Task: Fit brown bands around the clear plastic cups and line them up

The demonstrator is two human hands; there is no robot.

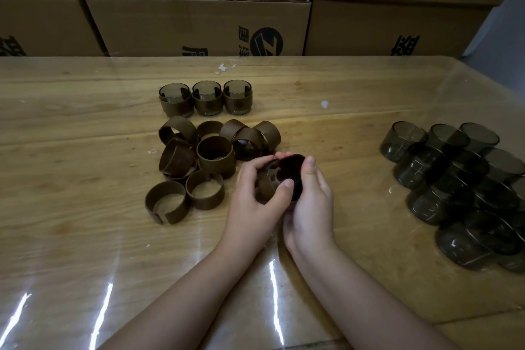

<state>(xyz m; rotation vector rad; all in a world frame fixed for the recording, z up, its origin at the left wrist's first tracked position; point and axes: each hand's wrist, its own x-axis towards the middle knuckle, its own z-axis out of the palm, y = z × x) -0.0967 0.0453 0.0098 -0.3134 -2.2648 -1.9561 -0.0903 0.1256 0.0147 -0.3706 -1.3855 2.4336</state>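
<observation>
Hands together at frame centre, head view. Left hand (255, 193) and right hand (309, 202) are both curled around one cup (292, 170). The right hand cradles the cup from the right side and below. The left hand pinches a band (265, 186) against the cup's lower left side, thumb across the band.

The cup is dark, smoky-clear plastic, short and round. Its axis is tilted, with the mouth facing up and toward the top of the frame. The exact angle is hard to tell behind the fingers. The band is a matte brown strip curved part-way round the cup; whether it is fully seated, can't tell.

Three banded cups (205, 98) stand upright in a tight left-to-right row at upper centre, mouths up, with the bands on their lower halves.

Loose bands (216, 156) sit in a heap just below that row, some on edge and some leaning on each other.

Bare cups (460, 187) are piled at the right edge, mostly on their sides.

The table (85, 128) is glossy wood, with cardboard boxes (199, 23) stacked behind it.
</observation>
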